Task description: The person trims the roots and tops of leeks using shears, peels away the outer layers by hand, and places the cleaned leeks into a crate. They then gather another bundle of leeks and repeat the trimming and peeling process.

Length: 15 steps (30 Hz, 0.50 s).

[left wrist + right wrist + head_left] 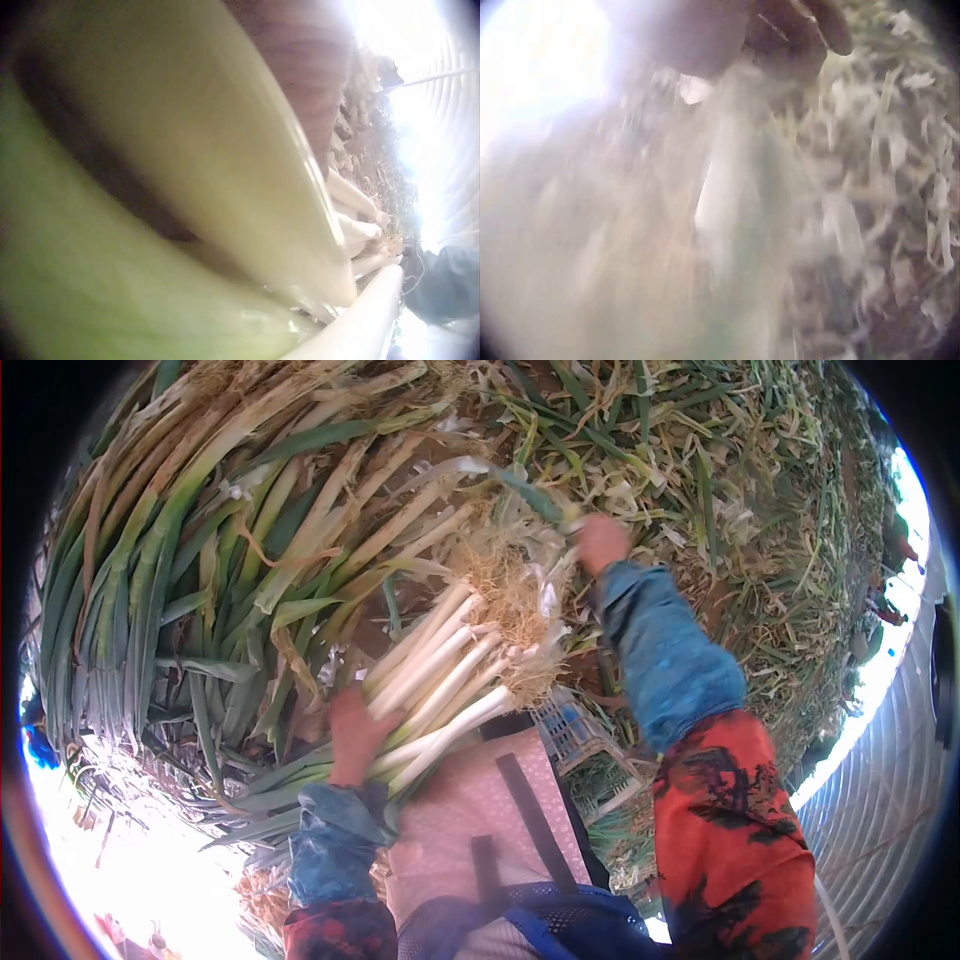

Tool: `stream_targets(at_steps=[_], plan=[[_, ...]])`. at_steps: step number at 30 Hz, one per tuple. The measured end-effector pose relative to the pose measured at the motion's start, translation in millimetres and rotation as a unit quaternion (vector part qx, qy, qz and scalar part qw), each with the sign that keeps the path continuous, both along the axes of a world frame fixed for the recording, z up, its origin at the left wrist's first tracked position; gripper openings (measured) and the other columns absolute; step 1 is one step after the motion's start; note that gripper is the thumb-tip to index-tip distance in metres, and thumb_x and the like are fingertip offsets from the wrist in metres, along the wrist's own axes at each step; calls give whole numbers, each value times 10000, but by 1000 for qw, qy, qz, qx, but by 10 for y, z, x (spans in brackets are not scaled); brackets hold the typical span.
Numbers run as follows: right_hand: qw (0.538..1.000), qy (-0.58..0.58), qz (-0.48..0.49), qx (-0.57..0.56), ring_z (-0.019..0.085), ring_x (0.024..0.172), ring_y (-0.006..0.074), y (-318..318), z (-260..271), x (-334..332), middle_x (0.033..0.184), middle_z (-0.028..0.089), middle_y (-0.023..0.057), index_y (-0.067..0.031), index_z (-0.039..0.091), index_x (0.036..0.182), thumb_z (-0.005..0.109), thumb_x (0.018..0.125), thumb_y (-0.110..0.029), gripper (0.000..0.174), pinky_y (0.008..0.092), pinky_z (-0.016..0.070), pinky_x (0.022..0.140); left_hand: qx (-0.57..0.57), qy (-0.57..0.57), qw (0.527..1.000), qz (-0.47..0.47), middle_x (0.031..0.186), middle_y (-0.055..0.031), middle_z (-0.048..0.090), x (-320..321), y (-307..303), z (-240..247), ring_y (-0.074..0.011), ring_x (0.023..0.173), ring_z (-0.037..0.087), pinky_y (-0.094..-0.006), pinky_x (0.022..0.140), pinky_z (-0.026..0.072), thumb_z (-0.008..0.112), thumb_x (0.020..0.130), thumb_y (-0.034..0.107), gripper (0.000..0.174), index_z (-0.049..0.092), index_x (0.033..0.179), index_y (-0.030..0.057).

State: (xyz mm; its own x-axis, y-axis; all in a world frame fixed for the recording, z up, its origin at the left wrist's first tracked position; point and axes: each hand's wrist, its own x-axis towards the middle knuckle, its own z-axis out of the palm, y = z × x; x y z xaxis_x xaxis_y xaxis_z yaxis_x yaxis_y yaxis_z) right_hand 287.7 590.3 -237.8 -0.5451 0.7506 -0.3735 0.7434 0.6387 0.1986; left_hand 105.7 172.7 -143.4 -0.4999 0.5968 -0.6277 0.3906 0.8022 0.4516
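My left hand (358, 735) grips a bunch of long green onions (430, 660) above the lap, their white stalks slanting up to the right and ending in shaggy roots (515, 605). In the left wrist view a pale stalk (202, 142) fills much of the picture, close to the camera. Up and to the right of the roots, my right hand (603, 543) pinches one end of a loose green onion leaf (530, 495), whose whitish part trails left. In the right wrist view this leaf (739, 187) is blurred below the curled fingers (829, 26).
A large heap of green onions (160, 550) lies to the left, roots toward the top. Stripped leaves and peelings (740, 510) cover the ground at the right. A plastic crate (575, 730) stands beside the pink apron (470, 800) on the lap.
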Motion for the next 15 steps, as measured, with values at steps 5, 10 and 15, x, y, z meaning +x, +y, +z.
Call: stream_targets(at_steps=[5, 10, 15], plan=[[999, 7, 37, 30, 614, 740, 352, 1792, 1412, -85, 802, 631, 171, -54, 662, 907, 490, 883, -357, 349, 447, 486, 658, -11, -3, 1000, -14, 1053, -221, 501, 72, -3, 4, -392, 984, 460, -471, 863, 358, 745, 604, 415, 750, 477, 1140, -36], [933, 3, 65, -353, 627, 875, 287, 53, 1345, -1223, 964, 652, 90, -169, 610, 1152, 482, 874, -431, 403, 396, 475, 837, -13, 24, 1000, -11, 1068, -204, 485, 77, -8, 107, -381, 1003, 457, -469, 876, 352, 736, 619, 433, 785, 452, 1188, -26], [938, -133, 179, -267, 614, 945, 275, -1181, 803, -1386, 979, 657, 57, -103, 663, 977, 537, 833, -317, 287, 429, 411, 833, -8, 46, 999, -25, 1117, -209, 473, 162, -67, 106, -376, 1035, 452, -482, 891, 344, 734, 610, 446, 840, 410, 1226, -25]])
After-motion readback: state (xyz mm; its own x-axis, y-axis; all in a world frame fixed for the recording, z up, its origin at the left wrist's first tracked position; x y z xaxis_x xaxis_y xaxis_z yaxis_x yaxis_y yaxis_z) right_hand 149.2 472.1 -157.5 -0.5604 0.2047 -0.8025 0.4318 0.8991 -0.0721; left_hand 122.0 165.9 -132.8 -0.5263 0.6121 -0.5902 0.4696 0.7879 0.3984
